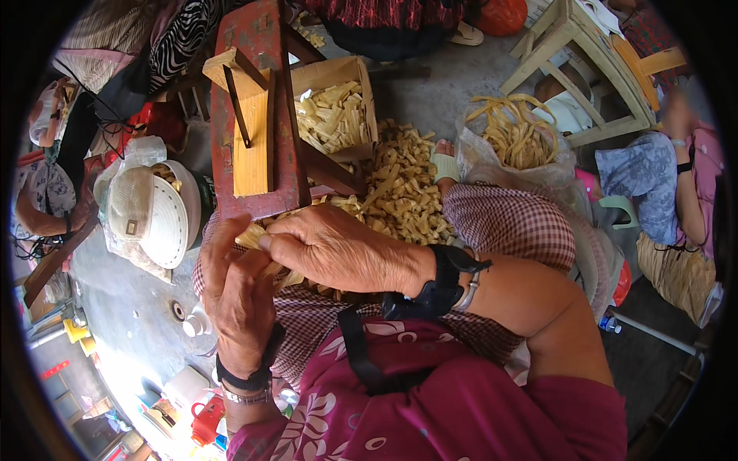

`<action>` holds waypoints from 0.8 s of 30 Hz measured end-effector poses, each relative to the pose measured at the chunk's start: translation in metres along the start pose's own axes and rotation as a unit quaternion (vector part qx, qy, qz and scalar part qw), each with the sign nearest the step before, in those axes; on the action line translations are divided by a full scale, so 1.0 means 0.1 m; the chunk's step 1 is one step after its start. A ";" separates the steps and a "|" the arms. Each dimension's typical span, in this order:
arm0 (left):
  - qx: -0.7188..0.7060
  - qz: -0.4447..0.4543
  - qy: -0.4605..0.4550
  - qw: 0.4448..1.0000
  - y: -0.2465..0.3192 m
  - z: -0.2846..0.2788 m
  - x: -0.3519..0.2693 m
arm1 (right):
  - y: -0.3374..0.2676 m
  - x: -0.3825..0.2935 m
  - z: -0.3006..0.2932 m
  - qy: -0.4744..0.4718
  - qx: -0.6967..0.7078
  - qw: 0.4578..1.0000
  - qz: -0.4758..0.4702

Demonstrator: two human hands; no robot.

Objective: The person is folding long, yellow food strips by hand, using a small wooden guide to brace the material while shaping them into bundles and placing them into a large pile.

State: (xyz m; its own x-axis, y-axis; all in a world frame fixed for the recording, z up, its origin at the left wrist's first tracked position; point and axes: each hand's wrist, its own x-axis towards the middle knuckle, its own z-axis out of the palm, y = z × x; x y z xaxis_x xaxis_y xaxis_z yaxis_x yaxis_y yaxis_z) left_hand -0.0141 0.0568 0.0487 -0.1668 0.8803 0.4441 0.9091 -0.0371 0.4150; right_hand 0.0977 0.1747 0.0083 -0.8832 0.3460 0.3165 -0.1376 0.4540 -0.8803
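Note:
My left hand (239,294) and my right hand (346,248) meet over my lap, just short of the near end of a red-painted wooden bench (253,29). Between their fingers they grip a pale yellow strip (251,236) that looks like dried plant fibre. The right thumb and forefinger pinch it, while the left fingers curl about its other side and hide part of it. Below the hands, more of this material shows in my checked lap. A wooden block fixture (252,167) with a thin dark metal bar (236,106) stands on the bench.
Folded yellow pieces (403,196) lie heaped on the floor beyond my hands. A cardboard box (368,98) holds similar pieces; a plastic bag (467,144) holds long strips. A white sun hat (164,222) rests against a bucket at left. A wooden stool (568,34) and other people surround me.

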 end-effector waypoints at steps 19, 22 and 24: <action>-0.476 -0.265 0.038 0.838 -0.02 0.05 -0.18 | -0.06 0.00 -0.10 0.009 0.181 0.983 0.016; -0.285 -0.133 -0.048 0.948 -0.03 0.01 0.01 | 0.02 0.00 -0.05 0.043 0.181 0.982 -0.024; -0.317 -0.176 -0.052 0.931 -0.01 0.05 0.06 | 0.03 0.01 -0.11 0.017 0.191 0.981 0.023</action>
State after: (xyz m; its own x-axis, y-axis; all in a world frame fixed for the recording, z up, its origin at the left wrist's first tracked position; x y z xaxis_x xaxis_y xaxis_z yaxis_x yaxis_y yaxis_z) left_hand -0.0136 0.0642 0.0471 -0.3436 0.9305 0.1266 0.3918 0.0196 0.9198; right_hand 0.1011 0.1852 0.0098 -0.8782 0.3883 0.2795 -0.2622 0.0979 -0.9600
